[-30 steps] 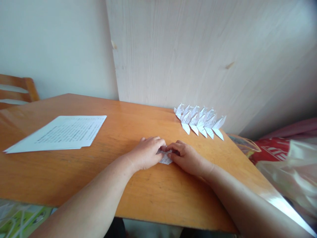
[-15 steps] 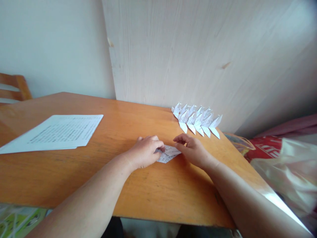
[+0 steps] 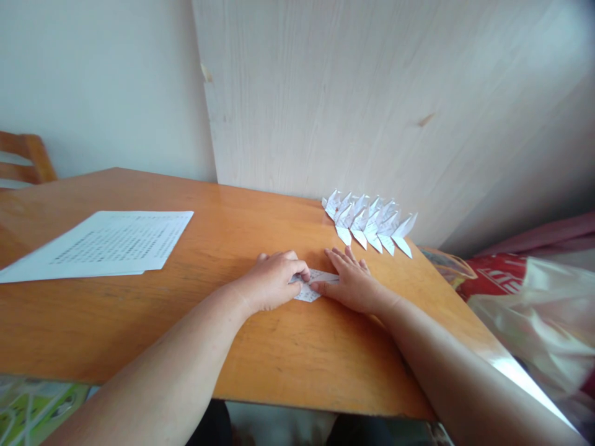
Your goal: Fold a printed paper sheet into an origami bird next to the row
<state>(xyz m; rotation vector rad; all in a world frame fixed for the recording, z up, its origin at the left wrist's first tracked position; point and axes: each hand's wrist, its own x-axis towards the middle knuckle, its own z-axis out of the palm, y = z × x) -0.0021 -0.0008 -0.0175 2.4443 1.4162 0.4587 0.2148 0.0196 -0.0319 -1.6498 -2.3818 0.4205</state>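
Observation:
A small folded piece of printed paper (image 3: 308, 293) lies on the wooden table between my hands. My left hand (image 3: 277, 280) is closed on its left end, thumb and forefinger bent against the paper. On the right end my right hand (image 3: 352, 282) rests flat, fingers spread forward and the thumb laid across the paper. Part of the sheet is hidden beneath both hands. Beyond the right hand stand several folded paper pieces (image 3: 372, 224) with pointed tips, set in rows.
Printed sheets (image 3: 121, 244) lie stacked on the left of the wooden table (image 3: 223, 229). A pale panel (image 3: 320, 93) rises behind it. Off the right edge are a red bag (image 3: 499, 274) and a whitish plastic bag (image 3: 553, 316). A wooden chair (image 3: 28, 158) is at far left.
My right hand has flattened from a curled pose, its fingers now stretched forward and its thumb moved left onto the paper. My left hand keeps its place.

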